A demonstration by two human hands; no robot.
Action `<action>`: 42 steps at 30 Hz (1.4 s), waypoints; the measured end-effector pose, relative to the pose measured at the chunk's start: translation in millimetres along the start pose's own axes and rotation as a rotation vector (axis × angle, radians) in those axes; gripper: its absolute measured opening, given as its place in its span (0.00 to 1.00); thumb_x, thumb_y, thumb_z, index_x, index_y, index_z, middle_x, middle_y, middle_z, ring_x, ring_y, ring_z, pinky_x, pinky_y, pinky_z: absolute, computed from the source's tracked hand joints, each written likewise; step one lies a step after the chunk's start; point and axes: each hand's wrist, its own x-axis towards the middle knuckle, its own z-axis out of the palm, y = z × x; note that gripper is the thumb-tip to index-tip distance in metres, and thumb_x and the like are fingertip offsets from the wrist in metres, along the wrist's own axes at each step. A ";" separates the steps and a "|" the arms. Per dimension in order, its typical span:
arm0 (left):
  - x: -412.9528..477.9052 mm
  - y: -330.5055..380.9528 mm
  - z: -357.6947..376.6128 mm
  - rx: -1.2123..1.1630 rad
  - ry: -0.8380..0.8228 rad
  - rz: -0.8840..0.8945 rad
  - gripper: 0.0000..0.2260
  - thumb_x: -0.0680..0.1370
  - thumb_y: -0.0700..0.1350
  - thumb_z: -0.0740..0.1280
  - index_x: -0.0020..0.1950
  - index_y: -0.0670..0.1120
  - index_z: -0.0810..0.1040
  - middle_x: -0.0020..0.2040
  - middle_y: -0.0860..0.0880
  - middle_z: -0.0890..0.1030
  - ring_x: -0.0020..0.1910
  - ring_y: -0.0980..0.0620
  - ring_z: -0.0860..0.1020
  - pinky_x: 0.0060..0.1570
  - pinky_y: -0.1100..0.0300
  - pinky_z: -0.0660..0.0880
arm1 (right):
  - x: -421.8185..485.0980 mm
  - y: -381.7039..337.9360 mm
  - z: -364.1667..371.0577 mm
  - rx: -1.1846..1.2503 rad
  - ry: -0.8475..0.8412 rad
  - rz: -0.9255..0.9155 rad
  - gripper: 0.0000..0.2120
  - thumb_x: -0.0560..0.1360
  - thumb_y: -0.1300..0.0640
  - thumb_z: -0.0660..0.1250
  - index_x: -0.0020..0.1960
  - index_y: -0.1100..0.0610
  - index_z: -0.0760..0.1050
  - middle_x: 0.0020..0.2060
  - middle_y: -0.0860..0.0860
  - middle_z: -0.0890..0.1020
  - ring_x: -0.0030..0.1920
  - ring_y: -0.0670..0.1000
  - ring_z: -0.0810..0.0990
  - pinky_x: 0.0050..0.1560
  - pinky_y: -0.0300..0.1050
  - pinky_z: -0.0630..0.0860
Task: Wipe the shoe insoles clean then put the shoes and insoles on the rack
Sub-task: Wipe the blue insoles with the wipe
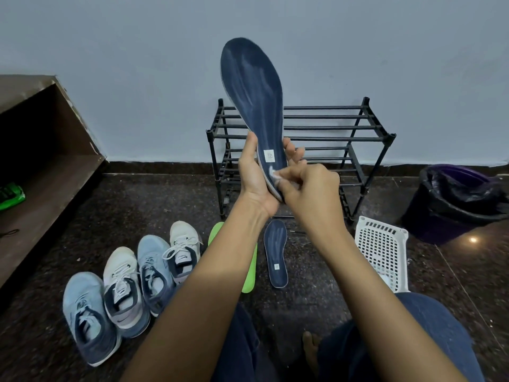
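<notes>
My left hand (254,177) grips the heel end of a dark blue insole (254,92), held upright in front of the black rack (330,128). My right hand (311,194) pinches a small white wipe (274,176) against the insole's heel. A second blue insole (275,252) lies on the floor below. A green insole (249,271) lies beside it, partly hidden by my left forearm. Several shoes, blue (85,312) and white (121,285), stand in a row on the floor at the left.
A white perforated basket (382,249) stands on the floor at the right. Behind it is a dark bin with a black liner (454,199). A brown wooden shelf unit (49,150) fills the left side, with a green packet (11,195) on it. My knees are at the bottom.
</notes>
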 end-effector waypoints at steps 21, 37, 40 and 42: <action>6.4 -9.8 3.4 0.014 -0.003 0.005 0.30 0.76 0.69 0.57 0.45 0.41 0.77 0.36 0.46 0.79 0.37 0.49 0.82 0.40 0.55 0.81 | 2.0 7.1 -16.9 0.068 -0.144 0.102 0.06 0.73 0.57 0.71 0.49 0.54 0.84 0.40 0.49 0.84 0.42 0.42 0.79 0.40 0.21 0.67; 11.5 -9.5 1.5 0.108 0.009 -0.008 0.31 0.77 0.70 0.53 0.42 0.42 0.77 0.34 0.47 0.79 0.38 0.50 0.81 0.46 0.58 0.77 | 2.1 6.5 3.6 -0.188 -0.011 0.097 0.08 0.76 0.60 0.66 0.51 0.57 0.83 0.47 0.58 0.84 0.50 0.58 0.81 0.53 0.50 0.76; 14.5 -4.4 1.3 0.182 0.009 0.034 0.32 0.78 0.69 0.50 0.43 0.42 0.77 0.35 0.47 0.80 0.40 0.49 0.82 0.50 0.54 0.77 | -6.4 9.7 -4.3 -0.044 -0.104 0.183 0.05 0.74 0.58 0.69 0.46 0.56 0.84 0.37 0.55 0.84 0.40 0.48 0.81 0.44 0.39 0.75; 14.6 -3.4 2.7 0.190 0.013 0.054 0.33 0.78 0.70 0.49 0.44 0.42 0.76 0.35 0.47 0.80 0.40 0.49 0.82 0.50 0.53 0.78 | -7.9 9.6 -6.3 0.097 -0.081 0.210 0.04 0.73 0.59 0.71 0.43 0.57 0.84 0.30 0.52 0.82 0.29 0.38 0.76 0.34 0.27 0.69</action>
